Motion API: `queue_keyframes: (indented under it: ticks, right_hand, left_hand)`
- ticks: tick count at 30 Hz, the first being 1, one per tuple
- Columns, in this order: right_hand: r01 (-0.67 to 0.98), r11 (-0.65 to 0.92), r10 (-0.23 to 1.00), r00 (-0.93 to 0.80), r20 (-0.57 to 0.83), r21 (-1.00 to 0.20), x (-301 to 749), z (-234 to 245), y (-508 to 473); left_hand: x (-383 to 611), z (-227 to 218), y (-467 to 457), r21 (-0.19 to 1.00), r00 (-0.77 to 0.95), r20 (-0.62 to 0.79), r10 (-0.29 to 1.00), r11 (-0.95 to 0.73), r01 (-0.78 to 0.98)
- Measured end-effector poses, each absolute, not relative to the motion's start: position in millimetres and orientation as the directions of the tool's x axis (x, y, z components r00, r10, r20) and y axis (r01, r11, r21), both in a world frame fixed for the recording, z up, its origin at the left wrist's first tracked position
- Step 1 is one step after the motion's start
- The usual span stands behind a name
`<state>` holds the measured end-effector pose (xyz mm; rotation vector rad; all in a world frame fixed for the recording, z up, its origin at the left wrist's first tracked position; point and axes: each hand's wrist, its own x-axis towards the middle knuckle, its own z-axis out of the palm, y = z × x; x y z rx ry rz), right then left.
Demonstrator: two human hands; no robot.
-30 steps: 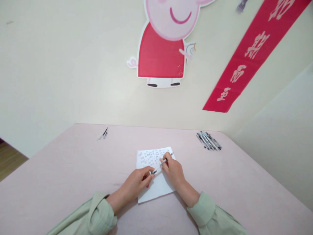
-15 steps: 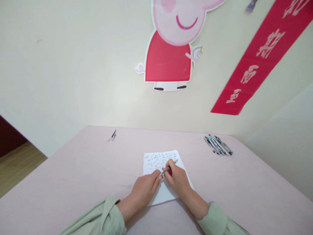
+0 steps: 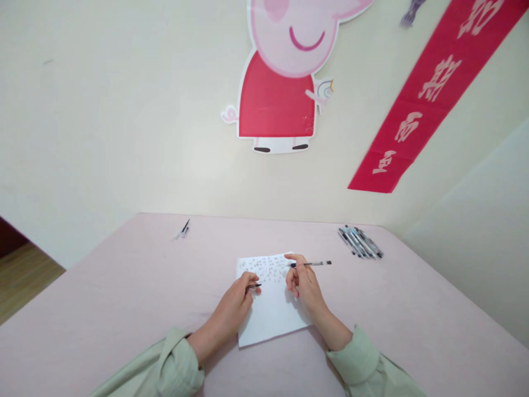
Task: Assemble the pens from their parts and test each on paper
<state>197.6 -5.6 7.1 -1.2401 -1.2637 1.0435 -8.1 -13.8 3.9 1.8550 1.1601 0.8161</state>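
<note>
Between the fingers of my right hand point(image 3: 305, 284) lies a slim pen point(image 3: 316, 263), nearly level, its dark end towards the left and its other end sticking out to the right. My left hand point(image 3: 238, 300) pinches a short, dark, pointed piece point(image 3: 254, 286) that points right; whether it is a cap or another pen part I cannot tell. Both hands are over a white sheet of paper point(image 3: 268, 320), with rows of handwriting on its upper half. The two hands are apart, one at each side of the sheet.
A bundle of several pens point(image 3: 361, 241) lies at the back right of the pink-covered table point(image 3: 124, 298). A few thin pen parts point(image 3: 182, 230) lie at the back left. Behind the table, the wall carries a pig cutout point(image 3: 276, 99) and a red banner point(image 3: 430, 82).
My hands have moved apart from where they met on the pen. The pen has gone right with my right hand, and a dark pointed piece now shows in my left hand.
</note>
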Motion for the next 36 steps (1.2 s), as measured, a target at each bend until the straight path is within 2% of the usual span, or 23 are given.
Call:
queue_keyframes:
  ticks: [6,11,23,29,33,36]
  right_hand:
    - [0.006,0.055,0.999,-0.002,0.055,-0.998,187.8,10.8,-9.9]
    - [-0.041,0.065,0.997,-0.046,0.066,-0.997,177.4,8.2,-12.0]
    - [0.043,0.071,0.99,-0.122,0.065,-0.997,175.3,5.5,-14.9]
    - [-0.006,0.058,0.973,-0.224,0.058,-0.998,174.8,5.1,-15.7]
    - [-0.113,0.065,0.997,-0.023,0.068,-0.992,182.8,3.2,-10.4]
    - [-0.11,0.067,0.984,0.173,0.047,-0.992,190.0,2.6,-6.6]
  left_hand:
    - [-7.6,6.4,-16.2,0.884,0.45,0.095,0.888,-0.284,0.371]
    - [-7.0,2.7,-16.7,0.846,0.439,0.067,0.896,-0.284,0.451]
    - [-6.2,4.0,-16.7,0.859,0.384,0.083,0.92,-0.261,0.44]
    - [-7.8,5.6,-14.8,0.879,0.375,0.136,0.917,-0.286,0.381]
    - [-10.4,4.8,-11.9,0.891,0.33,0.147,0.932,-0.27,0.365]
    - [-12.1,6.3,-10.7,0.902,0.303,0.142,0.942,-0.249,0.352]
